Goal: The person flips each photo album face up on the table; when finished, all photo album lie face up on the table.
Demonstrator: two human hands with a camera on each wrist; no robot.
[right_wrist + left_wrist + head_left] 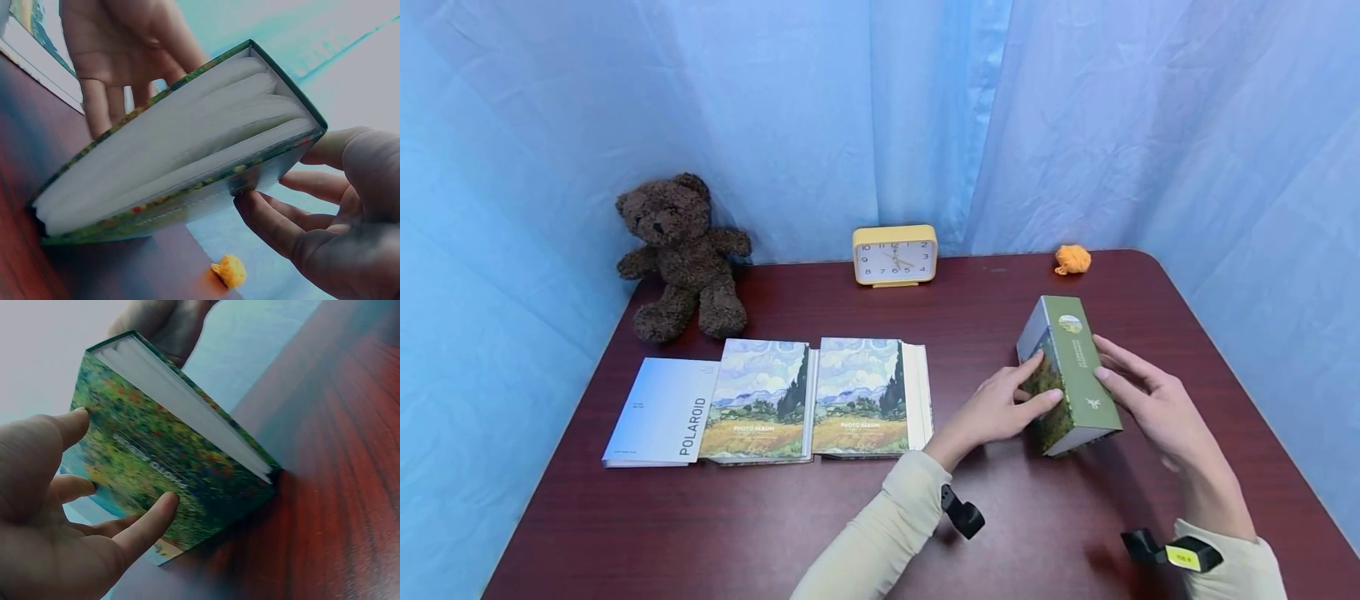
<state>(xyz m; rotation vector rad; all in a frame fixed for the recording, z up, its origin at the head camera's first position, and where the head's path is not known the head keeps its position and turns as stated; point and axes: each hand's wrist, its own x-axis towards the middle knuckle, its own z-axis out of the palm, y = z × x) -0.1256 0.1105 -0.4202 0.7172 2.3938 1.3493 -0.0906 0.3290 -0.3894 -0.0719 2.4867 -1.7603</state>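
A thick photo album (1081, 367) stands at the right of the table, its green spine facing up and its fore-edge down on the wood. Its flower-garden cover (150, 450) faces my left hand (996, 408), whose spread fingertips press on it from the left. From the other side my right hand (1165, 408) touches the album near the spine and back cover with its fingertips. White page edges (169, 144) show between the covers in both wrist views. Neither hand wraps round the album; it stands between the two.
Left of the hands, two landscape-covered photo albums (760, 400) (861, 400) and a pale blue Polaroid album (655, 412) lie in a row. Behind are a brown teddy bear (681, 250), a yellow clock (895, 256) and an orange yarn ball (1073, 259). Blue curtains (775, 108) surround the table.
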